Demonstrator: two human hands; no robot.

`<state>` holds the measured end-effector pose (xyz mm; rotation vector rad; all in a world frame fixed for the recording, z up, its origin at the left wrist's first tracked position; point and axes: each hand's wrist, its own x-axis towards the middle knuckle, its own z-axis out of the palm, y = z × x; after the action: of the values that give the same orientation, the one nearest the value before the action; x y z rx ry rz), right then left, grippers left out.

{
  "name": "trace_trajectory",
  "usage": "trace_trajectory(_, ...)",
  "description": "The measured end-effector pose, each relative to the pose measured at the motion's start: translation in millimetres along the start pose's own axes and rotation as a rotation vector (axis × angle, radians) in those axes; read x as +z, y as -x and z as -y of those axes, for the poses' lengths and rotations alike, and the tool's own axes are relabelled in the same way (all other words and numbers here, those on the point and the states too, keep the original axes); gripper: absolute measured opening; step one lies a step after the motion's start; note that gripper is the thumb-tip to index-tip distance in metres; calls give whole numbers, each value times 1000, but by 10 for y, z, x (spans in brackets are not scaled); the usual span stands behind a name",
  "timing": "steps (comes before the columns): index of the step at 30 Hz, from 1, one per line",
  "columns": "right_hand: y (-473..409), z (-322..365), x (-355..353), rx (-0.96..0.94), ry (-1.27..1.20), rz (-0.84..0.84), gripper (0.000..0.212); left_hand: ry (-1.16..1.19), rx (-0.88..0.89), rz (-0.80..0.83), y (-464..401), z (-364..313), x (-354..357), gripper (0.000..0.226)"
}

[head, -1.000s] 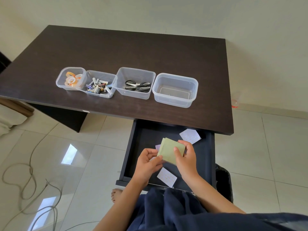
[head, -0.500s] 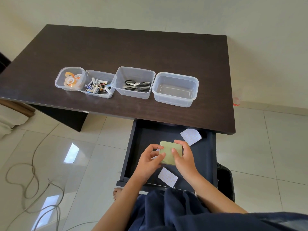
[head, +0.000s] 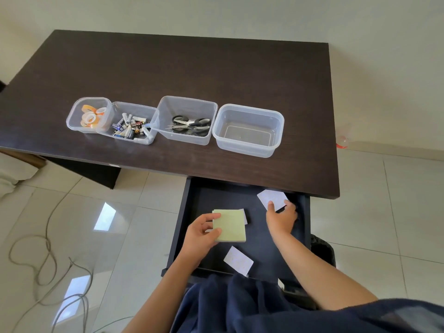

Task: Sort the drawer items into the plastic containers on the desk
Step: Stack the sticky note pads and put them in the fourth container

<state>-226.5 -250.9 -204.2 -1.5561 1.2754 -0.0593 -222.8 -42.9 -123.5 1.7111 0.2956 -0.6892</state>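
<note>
The dark drawer (head: 189, 212) stands pulled out under the desk's front edge. My left hand (head: 200, 233) holds a pale green pad of sticky notes (head: 230, 225) by its left side, over the drawer; a lilac pad edge shows under it. My right hand (head: 281, 217) pinches a lilac note pad (head: 271, 198) at the drawer's back right corner. Another lilac pad (head: 238, 260) lies near the drawer's front. On the desk (head: 192, 68) stand several clear containers: tape rolls (head: 90, 115), batteries (head: 128, 126), scissors (head: 189, 123), and an empty one (head: 248, 129).
Grey cables (head: 45, 255) loop over the tiled floor at the left. A small red and clear thing (head: 342, 143) lies on the floor by the wall at the right. My dark blue clothing (head: 252, 306) fills the bottom of the view.
My right hand let go of the green pad and moved to the back right, onto the lilac pad. My left hand now holds the green pad alone.
</note>
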Motion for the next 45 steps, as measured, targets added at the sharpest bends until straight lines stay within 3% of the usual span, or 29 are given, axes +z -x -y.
trace_trajectory(4, -245, -29, 122, 11, 112, -20, 76, -17, -12, -11, -9, 40, -65, 30)
trace_trajectory(9, -399, -9, 188, -34, 460, 45, 63, -4, -18, -32, 21, 59, -117, 29)
trace_trajectory(16, -272, -159, 57, -107, 694, 182, 78, -25, -41, -29, 38, 112, -109, 29)
trace_trajectory(20, -54, -371, -31, -35, 445, 268, 56, -46, -54, -21, 38, 187, -76, 29)
trace_trajectory(23, 39, -463, -125, -12, 391, 331, 40, -40, -64, -19, 53, 229, -70, 29)
trace_trajectory(29, 289, -264, -362, -259, 320, 313, 6, -46, -89, -24, 100, 306, -80, 29)
trace_trajectory(35, 668, -67, -428, -503, 59, 363, 26, -29, -57, -20, 139, 297, -62, 28)
trace_trajectory(39, 829, -97, -339, -673, 120, 440, 33, 26, -26, -17, 154, 239, -32, 30)
trace_trajectory(43, 899, -72, -309, -593, 220, 580, 37, 70, 1, -23, 133, 179, -51, 36)
trace_trajectory(45, 934, -21, -293, -583, 180, 549, 27, 108, 14, -11, 118, 155, -70, 38)
